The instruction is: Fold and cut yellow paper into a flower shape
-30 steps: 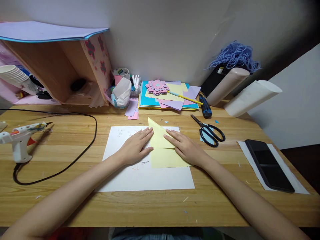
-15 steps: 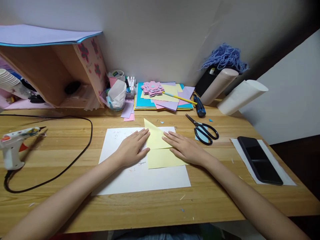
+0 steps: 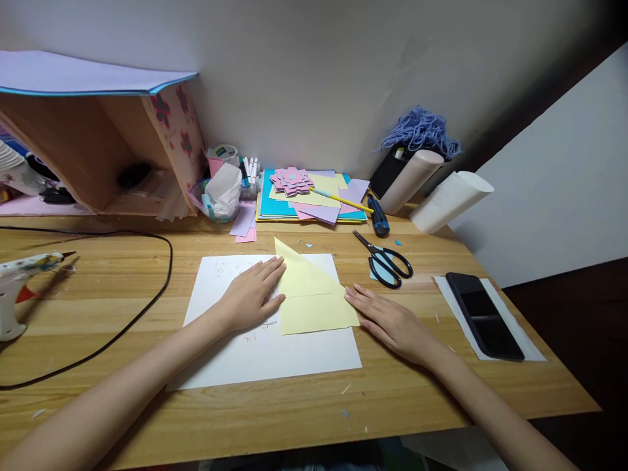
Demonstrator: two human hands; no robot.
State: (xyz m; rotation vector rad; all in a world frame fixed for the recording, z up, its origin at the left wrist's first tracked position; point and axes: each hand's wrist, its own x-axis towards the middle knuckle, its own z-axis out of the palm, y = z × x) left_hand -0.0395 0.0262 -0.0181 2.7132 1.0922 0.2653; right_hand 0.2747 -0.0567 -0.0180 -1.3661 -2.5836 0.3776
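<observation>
A yellow sheet of paper (image 3: 314,311), folded with a slanted upper edge and a pointed top left corner, lies on a larger white sheet (image 3: 216,360). My left hand (image 3: 250,291) rests flat with fingers outstretched, its fingertips on the yellow paper's left edge and its palm over the white sheet. At the yellow paper's right corner, the fingertips of my right hand (image 3: 392,320) touch the edge; its fingers are stretched out. Black-handled scissors (image 3: 385,261) lie beyond my right hand, partly over a small light blue paper piece (image 3: 375,273).
A glue gun (image 3: 19,288) with a looping black cord (image 3: 164,288) lies left. Behind are a cardboard box (image 3: 112,144), stacked coloured papers (image 3: 265,206) with a pink paper flower (image 3: 291,181), and a utility knife (image 3: 379,216). A phone (image 3: 483,317) lies right.
My right hand has slid right and down along the folded edge to the paper's right corner. My left hand stays on the left edge. The whole view has shifted slightly.
</observation>
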